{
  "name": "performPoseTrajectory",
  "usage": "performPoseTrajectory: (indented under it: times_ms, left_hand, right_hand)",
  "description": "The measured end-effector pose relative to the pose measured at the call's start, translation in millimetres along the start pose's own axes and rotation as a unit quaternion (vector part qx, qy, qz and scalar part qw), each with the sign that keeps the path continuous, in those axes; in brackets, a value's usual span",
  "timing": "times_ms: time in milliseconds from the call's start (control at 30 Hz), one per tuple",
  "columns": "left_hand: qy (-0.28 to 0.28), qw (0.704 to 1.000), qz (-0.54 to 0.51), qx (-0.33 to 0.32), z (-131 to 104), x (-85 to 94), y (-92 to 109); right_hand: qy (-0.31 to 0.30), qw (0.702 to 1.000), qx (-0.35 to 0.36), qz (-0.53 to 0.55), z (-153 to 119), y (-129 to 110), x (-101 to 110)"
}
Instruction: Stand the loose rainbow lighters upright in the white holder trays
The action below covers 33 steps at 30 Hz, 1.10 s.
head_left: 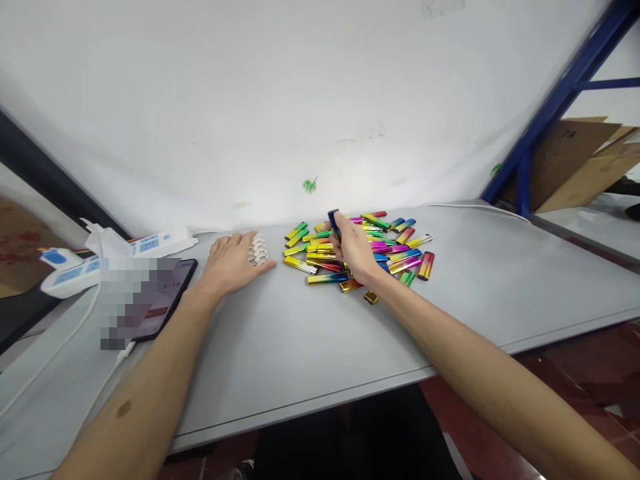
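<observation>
My left hand [235, 262] lies over a small white slotted holder [259, 249], its fingers along the far side and its thumb stretched out at the near side. Much of the holder is hidden under the palm. My right hand [354, 248] is closed round a dark blue lighter [333, 219] tilted upward above a heap of lighters. Shiny two-tone lighters [327, 280] in yellow, green, red, pink and blue make up that heap, lying every which way beneath and around my right hand. A red one [426, 265] lies at the heap's right edge.
On the left, a phone [167, 300] with a charging cable lies before a white power strip [160, 243]. The grey table [300, 360] meets a white wall behind. A blue metal frame [523, 180] and cardboard boxes [575, 160] stand at right.
</observation>
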State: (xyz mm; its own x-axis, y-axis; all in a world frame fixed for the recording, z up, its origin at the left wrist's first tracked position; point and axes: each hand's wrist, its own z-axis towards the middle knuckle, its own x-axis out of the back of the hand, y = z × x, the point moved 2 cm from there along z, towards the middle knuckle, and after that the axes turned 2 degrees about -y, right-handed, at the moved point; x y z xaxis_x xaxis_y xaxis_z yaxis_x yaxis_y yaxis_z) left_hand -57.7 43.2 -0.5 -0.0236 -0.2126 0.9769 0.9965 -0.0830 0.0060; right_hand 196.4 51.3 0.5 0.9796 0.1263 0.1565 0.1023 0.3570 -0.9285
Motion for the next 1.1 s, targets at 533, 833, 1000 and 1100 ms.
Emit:
performPoseTrajectory:
  times_ms: [533, 833, 1000, 1100]
  left_hand:
    - [-0.1, 0.936, -0.1, -0.321, -74.7, 38.2, 126.0]
    - [-0.068, 0.956, -0.034, -0.284, -75.3, 19.8, 137.7]
    - [-0.037, 0.961, -0.031, -0.271, -71.0, 15.7, 136.7]
    - [-0.033, 0.96, -0.046, -0.276, -69.8, 14.0, 135.7]
  right_hand:
    - [-0.02, 0.965, -0.125, 0.231, -1.4, -8.6, 6.3]
    - [-0.008, 0.961, -0.152, 0.23, -1.1, -9.6, 4.3]
    - [-0.016, 0.966, -0.138, 0.22, -2.1, -5.6, 1.4]
    - [-0.014, 0.968, -0.132, 0.215, -2.0, -4.1, 1.4]
